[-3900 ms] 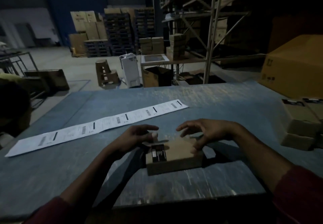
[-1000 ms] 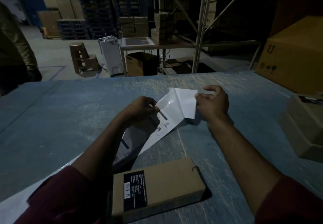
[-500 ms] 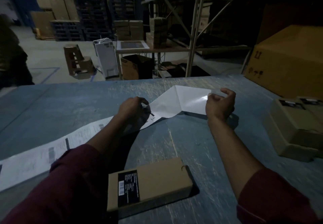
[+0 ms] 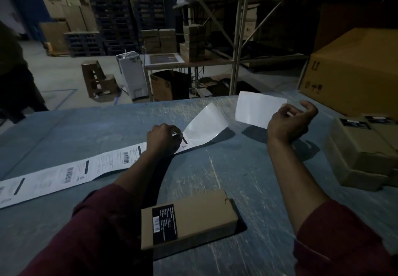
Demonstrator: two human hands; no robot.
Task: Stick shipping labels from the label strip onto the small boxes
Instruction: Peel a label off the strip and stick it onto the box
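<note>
A long white label strip [image 4: 71,171] lies across the left of the blue table. My left hand [image 4: 164,138] pinches the strip near its right end, where the bare backing [image 4: 205,125] curls upward. My right hand [image 4: 288,123] pinches a loose white label [image 4: 256,109] by its right edge and holds it above the table, its blank side toward me. A small brown box [image 4: 200,215] with a black sticker lies near the table's front edge, between my forearms.
More small brown boxes [image 4: 364,155] are stacked at the table's right edge, and a large carton [image 4: 353,71] stands behind them. Metal shelving [image 4: 238,39], pallets and stacked cartons [image 4: 71,15] fill the warehouse floor beyond the table. A person's dark clothing [image 4: 15,77] shows at far left.
The label has come fully off the backing and my right hand has lifted it up and to the right. My left hand still holds the strip down.
</note>
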